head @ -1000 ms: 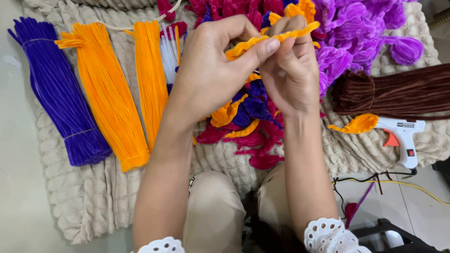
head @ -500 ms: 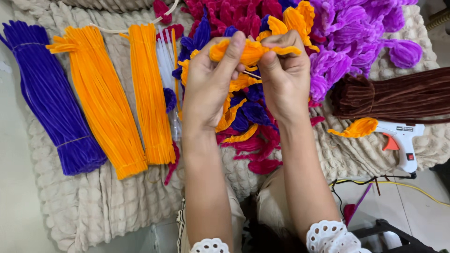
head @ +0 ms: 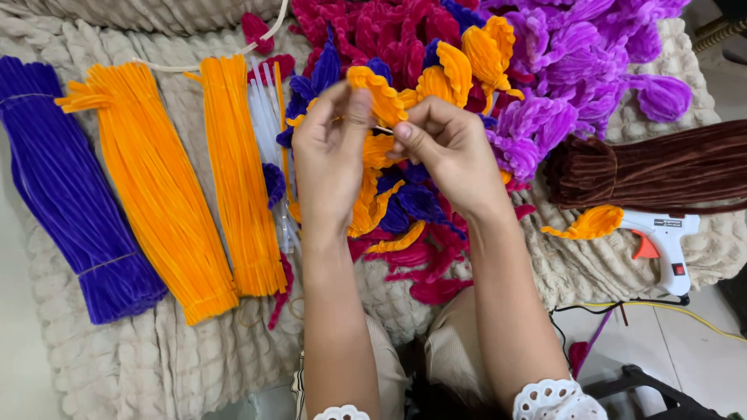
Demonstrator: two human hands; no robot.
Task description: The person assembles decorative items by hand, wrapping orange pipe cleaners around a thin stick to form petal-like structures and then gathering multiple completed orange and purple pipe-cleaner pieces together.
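Note:
My left hand (head: 331,152) and my right hand (head: 447,152) are raised side by side over a heap of petal shapes. Both pinch one orange pipe cleaner (head: 379,95), bent into a curved loop between the fingertips. Under the hands lie orange, blue and magenta petals (head: 405,210) made of bent pipe cleaners. Everything rests on a beige knitted blanket (head: 117,365).
Left of the hands lie a purple pipe-cleaner bundle (head: 62,194), two orange bundles (head: 156,187) (head: 237,171) and thin white sticks (head: 268,117). Purple petals (head: 576,70) fill the top right. A brown bundle (head: 661,167), a loose orange petal (head: 589,223) and a white glue gun (head: 661,241) lie right.
The orange pipe cleaner, held out long a second ago, is now bent into a tighter loop. Both hands have come closer together.

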